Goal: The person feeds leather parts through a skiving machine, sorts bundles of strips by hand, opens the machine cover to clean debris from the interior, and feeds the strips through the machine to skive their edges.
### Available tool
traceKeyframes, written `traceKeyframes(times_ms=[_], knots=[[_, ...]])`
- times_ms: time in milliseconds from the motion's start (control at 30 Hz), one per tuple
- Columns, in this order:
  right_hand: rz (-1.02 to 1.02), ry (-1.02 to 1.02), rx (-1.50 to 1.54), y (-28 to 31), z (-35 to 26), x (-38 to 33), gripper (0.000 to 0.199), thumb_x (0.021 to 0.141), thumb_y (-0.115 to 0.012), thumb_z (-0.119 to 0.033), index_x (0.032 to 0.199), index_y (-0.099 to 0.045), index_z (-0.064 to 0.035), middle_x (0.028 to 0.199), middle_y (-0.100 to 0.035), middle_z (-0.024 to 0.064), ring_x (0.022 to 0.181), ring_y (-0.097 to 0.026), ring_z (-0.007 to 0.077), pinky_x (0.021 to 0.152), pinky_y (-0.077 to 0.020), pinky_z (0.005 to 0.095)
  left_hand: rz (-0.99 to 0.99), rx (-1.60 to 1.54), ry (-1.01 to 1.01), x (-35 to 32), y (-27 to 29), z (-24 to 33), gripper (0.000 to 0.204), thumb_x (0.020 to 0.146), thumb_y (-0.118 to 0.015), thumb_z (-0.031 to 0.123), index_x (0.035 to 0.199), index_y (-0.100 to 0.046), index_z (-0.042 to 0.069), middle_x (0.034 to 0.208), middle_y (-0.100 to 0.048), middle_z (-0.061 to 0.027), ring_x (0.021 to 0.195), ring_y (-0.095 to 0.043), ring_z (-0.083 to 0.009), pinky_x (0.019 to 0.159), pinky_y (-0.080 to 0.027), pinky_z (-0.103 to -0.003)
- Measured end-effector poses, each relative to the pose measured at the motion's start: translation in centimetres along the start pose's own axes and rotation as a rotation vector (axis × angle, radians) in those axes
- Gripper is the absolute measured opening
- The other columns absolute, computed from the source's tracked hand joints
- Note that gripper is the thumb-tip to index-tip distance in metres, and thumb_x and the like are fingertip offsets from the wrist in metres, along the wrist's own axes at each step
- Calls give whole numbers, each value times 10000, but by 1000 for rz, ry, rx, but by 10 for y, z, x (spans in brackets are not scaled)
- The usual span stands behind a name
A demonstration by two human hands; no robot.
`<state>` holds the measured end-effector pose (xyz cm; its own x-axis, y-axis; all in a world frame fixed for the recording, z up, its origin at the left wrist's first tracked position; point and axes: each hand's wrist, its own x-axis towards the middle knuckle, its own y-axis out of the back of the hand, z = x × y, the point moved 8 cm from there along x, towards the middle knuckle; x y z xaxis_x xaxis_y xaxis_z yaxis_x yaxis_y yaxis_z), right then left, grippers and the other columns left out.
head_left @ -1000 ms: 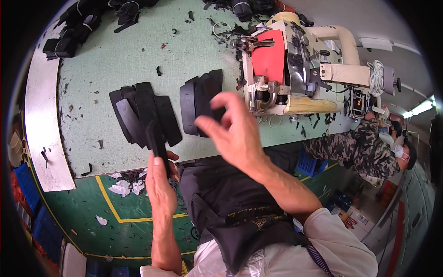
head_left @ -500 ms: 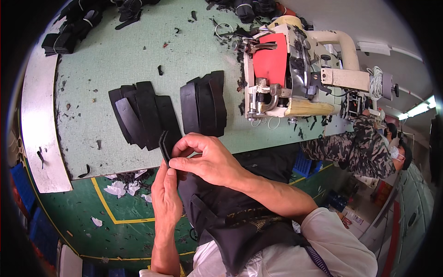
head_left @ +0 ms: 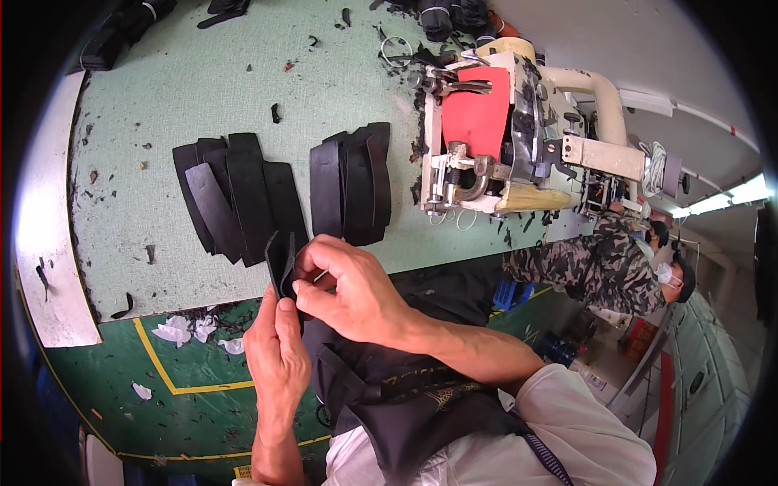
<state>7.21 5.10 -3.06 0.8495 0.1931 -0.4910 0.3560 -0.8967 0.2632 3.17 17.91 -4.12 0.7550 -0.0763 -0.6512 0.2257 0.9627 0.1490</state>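
Note:
Between my hands, at the near edge of the table, is a pair of thin black strips [head_left: 280, 263] of leather-like material. Their upper ends stand apart in a narrow V. My left hand [head_left: 278, 348] pinches the strips from below with thumb and fingers. My right hand [head_left: 348, 287] has its bent fingers and thumb closed at their right side. Just beyond lies a fanned pile of black strips [head_left: 247, 190], one of them greyer and set aslant on top. A second pile of black strips [head_left: 352, 186] lies to its right.
A cream-coloured machine [head_left: 604, 154] with a red plate [head_left: 476, 113] stands on the green table [head_left: 203, 89] at right. Tied black bundles [head_left: 138, 28] lie at the far side. Black scraps dot the tabletop; white paper scraps [head_left: 174, 330] litter the floor. People [head_left: 608, 267] work at right.
The upper ends of the held strips have parted; they were closer together before. Both hands keep their grip. The whole view has shifted slightly.

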Motion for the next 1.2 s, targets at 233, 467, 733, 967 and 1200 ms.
traceKeyframes(times_ms=[233,467,733,967,1200], knots=[[-19,101,205,-3,-17,9,95,851,-587,-17,862,-515,43,851,-549,78,754,-598,118,643,-532,275,312,-200,-141,3,34,-17,285,1013,-452,183,1140,-537,-58,741,-558,-74,644,-486,-93,566,-412,-268],[190,31,16,23,-13,36,150,861,-652,-34,880,-506,0,745,-546,4,658,-525,40,572,-440,213,539,-712,-88,-4,90,-52,213,1012,-472,174,1138,-485,4,898,-636,-134,731,-595,-151,638,-490,-268],[-148,-233,236,-20,1,9,115,909,-637,-54,980,-583,19,855,-612,25,788,-599,77,685,-504,224,368,-562,-69,2,23,-23,220,987,-514,111,1171,-519,-9,974,-602,-33,845,-539,-75,740,-456,-221],[155,-325,346,17,13,-11,253,941,-590,-99,1180,-569,-19,894,-626,1,682,-556,43,602,-483,212,232,-771,25,13,-1,-11,213,998,-484,109,1141,-553,-33,919,-643,-93,757,-585,-111,709,-492,-252],[427,-140,-163,105,13,1,334,904,-647,-83,1200,-513,-6,786,-571,-5,662,-526,50,570,-410,186,220,-678,-8,16,6,-22,306,1000,-458,89,1266,-533,-42,993,-637,-130,810,-624,-155,723,-529,-280]])
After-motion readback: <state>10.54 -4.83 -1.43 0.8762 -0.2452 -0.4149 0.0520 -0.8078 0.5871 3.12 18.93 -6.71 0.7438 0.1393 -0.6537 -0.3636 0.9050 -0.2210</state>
